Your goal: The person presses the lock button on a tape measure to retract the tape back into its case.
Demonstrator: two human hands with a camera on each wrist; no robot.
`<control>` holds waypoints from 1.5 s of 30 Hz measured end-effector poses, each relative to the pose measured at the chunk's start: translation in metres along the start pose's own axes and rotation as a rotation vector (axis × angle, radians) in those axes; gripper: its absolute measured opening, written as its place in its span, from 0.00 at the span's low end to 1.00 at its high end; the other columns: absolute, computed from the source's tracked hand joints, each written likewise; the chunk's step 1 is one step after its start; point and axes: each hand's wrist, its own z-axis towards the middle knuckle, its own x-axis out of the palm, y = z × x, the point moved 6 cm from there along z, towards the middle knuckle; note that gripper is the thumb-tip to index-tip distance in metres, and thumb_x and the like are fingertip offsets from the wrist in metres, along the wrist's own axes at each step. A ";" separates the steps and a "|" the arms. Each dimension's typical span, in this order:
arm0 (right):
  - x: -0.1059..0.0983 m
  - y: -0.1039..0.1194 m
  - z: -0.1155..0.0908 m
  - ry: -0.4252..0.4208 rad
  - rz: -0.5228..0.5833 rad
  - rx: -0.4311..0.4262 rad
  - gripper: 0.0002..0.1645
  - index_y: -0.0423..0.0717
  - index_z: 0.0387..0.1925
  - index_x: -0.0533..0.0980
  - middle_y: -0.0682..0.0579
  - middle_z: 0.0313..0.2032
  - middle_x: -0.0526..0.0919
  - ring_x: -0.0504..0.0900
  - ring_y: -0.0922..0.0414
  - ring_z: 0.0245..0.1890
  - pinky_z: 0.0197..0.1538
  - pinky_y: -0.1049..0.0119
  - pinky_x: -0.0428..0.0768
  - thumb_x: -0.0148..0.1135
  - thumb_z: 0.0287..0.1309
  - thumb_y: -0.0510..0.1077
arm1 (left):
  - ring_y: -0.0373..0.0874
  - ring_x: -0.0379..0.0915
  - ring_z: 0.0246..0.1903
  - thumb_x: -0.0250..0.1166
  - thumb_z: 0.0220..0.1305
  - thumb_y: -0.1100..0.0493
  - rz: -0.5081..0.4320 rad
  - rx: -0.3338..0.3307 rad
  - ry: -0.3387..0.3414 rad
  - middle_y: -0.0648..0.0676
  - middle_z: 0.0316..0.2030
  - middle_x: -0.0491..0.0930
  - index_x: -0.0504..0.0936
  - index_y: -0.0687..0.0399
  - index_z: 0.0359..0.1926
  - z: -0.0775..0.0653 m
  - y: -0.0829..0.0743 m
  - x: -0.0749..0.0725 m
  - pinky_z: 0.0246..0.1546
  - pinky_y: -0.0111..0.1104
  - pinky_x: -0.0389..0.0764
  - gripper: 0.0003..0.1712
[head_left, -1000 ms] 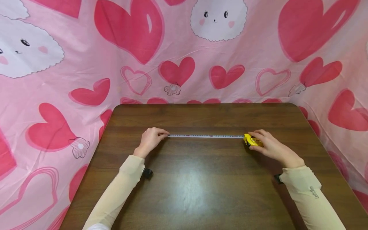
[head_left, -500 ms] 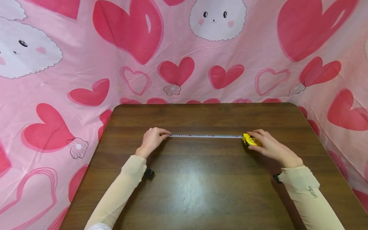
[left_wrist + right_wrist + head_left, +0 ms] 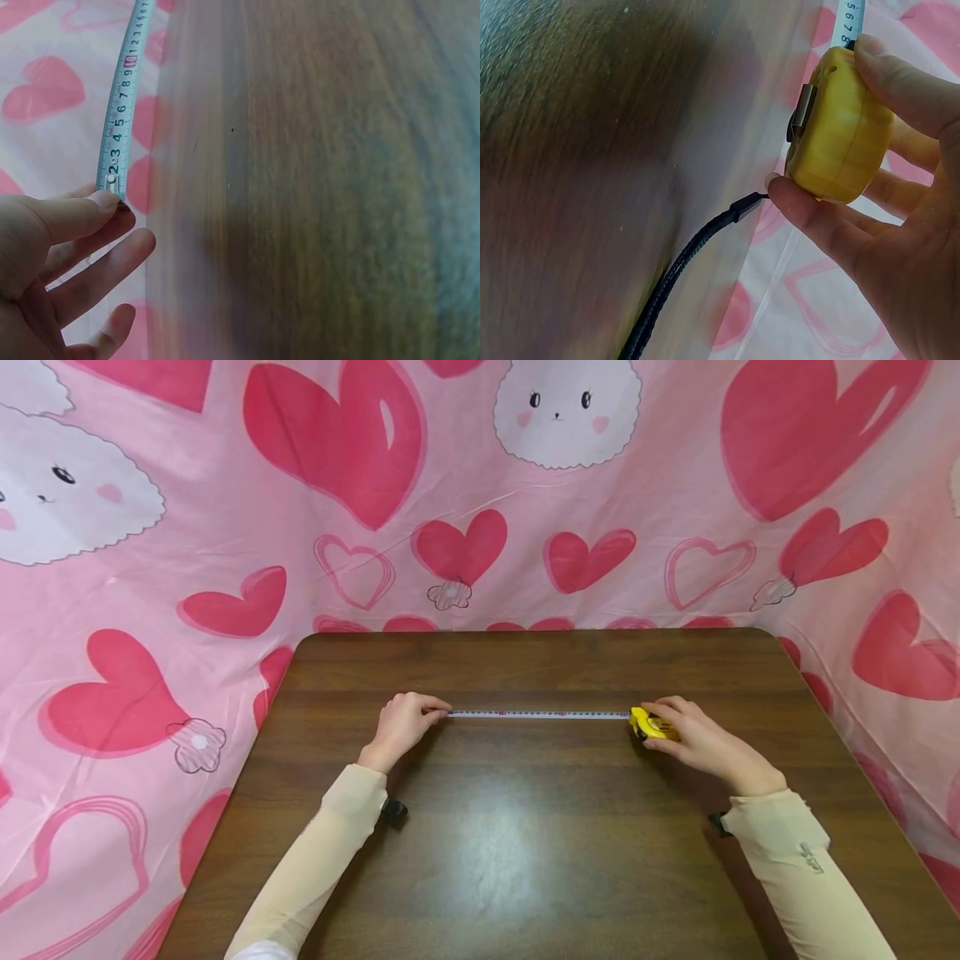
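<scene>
A yellow tape measure [image 3: 651, 727] is gripped in my right hand [image 3: 708, 743] at the right, thumb and fingers on opposite sides of its case. Its white blade [image 3: 540, 716] stretches straight across to my left hand [image 3: 401, 728], which pinches the free end. In the left wrist view, thumb and forefinger hold the blade [image 3: 120, 120] close to its low numbers, while the other fingers are spread. The right wrist view shows the yellow case [image 3: 844, 131] with a metal clip on its side and a black cord [image 3: 686, 255] trailing from its lower end.
Under both hands lies a brown wooden table [image 3: 487, 860] with rounded far corners. Behind and beside it hangs a pink cloth [image 3: 517, 493] printed with hearts and white faces. Each wrist carries a small black device.
Both hands have come slightly closer together, the left moving right and the right moving a little left. The exposed stretch of blade between them is shorter.
</scene>
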 end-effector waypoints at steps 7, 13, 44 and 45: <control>0.001 0.001 0.002 0.012 0.006 0.007 0.36 0.30 0.66 0.72 0.29 0.57 0.75 0.75 0.34 0.55 0.60 0.33 0.73 0.74 0.62 0.43 | 0.48 0.86 0.41 0.72 0.68 0.57 -0.003 0.007 0.000 0.52 0.43 0.91 0.94 0.47 0.46 0.000 -0.002 0.002 0.41 0.46 0.82 0.08; 0.002 0.005 0.003 0.013 0.006 0.005 0.36 0.30 0.67 0.72 0.30 0.57 0.75 0.75 0.35 0.55 0.60 0.34 0.74 0.73 0.64 0.44 | 0.47 0.87 0.40 0.72 0.69 0.57 0.009 0.020 -0.012 0.51 0.43 0.91 0.94 0.46 0.45 0.000 -0.003 0.004 0.39 0.46 0.83 0.07; 0.006 0.014 0.009 0.026 0.006 0.000 0.37 0.32 0.67 0.73 0.32 0.57 0.76 0.75 0.37 0.55 0.60 0.36 0.74 0.74 0.63 0.47 | 0.48 0.87 0.42 0.71 0.69 0.56 -0.007 0.028 0.006 0.50 0.44 0.91 0.94 0.45 0.46 0.003 -0.015 0.011 0.42 0.46 0.83 0.08; 0.006 0.015 0.009 0.023 0.004 -0.005 0.37 0.32 0.67 0.73 0.32 0.56 0.76 0.75 0.37 0.54 0.60 0.36 0.75 0.74 0.63 0.47 | 0.48 0.87 0.43 0.71 0.69 0.56 -0.008 0.029 0.008 0.50 0.44 0.91 0.94 0.45 0.46 0.003 -0.015 0.011 0.43 0.46 0.83 0.08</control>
